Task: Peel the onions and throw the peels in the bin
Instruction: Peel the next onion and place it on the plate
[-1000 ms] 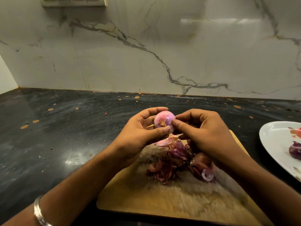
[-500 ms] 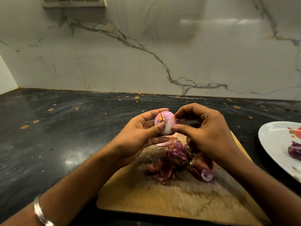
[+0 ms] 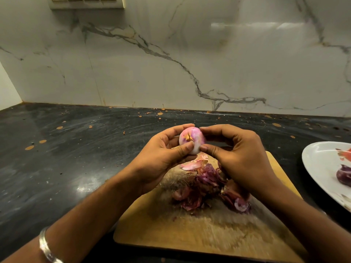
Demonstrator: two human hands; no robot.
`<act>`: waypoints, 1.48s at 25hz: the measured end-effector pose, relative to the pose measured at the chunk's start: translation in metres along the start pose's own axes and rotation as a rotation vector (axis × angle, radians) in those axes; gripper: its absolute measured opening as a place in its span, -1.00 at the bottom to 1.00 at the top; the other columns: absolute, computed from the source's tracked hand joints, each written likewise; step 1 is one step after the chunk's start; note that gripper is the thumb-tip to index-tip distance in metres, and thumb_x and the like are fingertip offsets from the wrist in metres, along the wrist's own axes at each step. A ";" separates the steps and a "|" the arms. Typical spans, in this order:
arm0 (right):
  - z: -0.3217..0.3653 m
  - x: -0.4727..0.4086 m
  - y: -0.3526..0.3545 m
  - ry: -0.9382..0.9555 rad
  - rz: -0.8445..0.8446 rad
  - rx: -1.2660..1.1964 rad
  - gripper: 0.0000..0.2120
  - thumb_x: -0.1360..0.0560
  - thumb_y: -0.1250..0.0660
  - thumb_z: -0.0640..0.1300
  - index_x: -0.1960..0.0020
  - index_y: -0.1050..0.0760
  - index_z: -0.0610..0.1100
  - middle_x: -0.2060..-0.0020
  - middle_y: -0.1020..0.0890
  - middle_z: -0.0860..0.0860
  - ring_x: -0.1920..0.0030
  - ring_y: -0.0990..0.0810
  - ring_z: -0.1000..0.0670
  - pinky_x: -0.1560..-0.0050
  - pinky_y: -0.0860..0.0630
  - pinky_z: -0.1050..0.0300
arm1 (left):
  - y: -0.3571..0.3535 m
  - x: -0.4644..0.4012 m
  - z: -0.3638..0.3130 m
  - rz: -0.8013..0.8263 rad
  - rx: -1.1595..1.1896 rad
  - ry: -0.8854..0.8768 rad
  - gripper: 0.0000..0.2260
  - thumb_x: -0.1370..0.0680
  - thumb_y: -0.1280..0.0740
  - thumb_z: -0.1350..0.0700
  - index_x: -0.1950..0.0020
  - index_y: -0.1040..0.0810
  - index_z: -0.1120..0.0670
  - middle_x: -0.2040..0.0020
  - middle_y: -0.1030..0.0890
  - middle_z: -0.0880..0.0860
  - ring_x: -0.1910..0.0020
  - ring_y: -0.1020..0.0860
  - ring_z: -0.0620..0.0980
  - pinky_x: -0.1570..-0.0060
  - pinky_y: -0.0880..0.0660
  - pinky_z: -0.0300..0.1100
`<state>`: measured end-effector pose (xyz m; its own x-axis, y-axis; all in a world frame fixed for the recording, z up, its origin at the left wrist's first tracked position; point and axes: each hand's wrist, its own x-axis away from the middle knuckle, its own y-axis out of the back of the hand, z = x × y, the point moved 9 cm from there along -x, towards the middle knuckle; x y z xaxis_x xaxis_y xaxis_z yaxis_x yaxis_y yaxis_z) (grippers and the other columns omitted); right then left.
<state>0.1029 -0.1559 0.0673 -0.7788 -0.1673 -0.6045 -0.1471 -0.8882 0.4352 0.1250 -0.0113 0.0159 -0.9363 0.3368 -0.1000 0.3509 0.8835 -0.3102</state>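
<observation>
A small pink-white peeled onion (image 3: 192, 139) is held up above the far end of the wooden cutting board (image 3: 190, 232). My left hand (image 3: 161, 158) grips it from the left, thumb on its front. My right hand (image 3: 237, 154) pinches its right side between thumb and forefinger. A heap of purple-red onion peels (image 3: 205, 185) lies on the board under both hands. No bin is in view.
A white plate (image 3: 319, 164) at the right edge holds a dark purple onion (image 3: 343, 176) and a red scrap. The black counter (image 3: 76, 158) is dotted with small peel flecks. A marble wall stands behind, with a switch panel (image 3: 85, 1) at top left.
The onion has been turned in my fingers and lifted slightly. My right thumb and forefinger shifted from its front to its right side.
</observation>
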 end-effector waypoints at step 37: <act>-0.016 -0.002 0.002 -0.240 0.083 -0.105 -0.76 -0.35 -0.57 -0.09 0.00 -0.65 -0.06 0.20 -0.72 0.02 0.21 -0.71 0.06 0.22 -0.60 0.24 | 0.003 -0.001 0.002 0.006 -0.039 0.015 -0.54 -0.39 -0.42 0.27 -0.29 -0.52 0.16 -0.12 -0.66 0.25 -0.01 -0.67 0.11 -0.01 -0.64 -0.10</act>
<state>0.1140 -0.1641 0.0587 -0.9096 -0.1457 -0.3890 -0.0231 -0.9172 0.3977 0.1266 -0.0095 0.0129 -0.9340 0.3464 -0.0875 0.3569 0.8935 -0.2725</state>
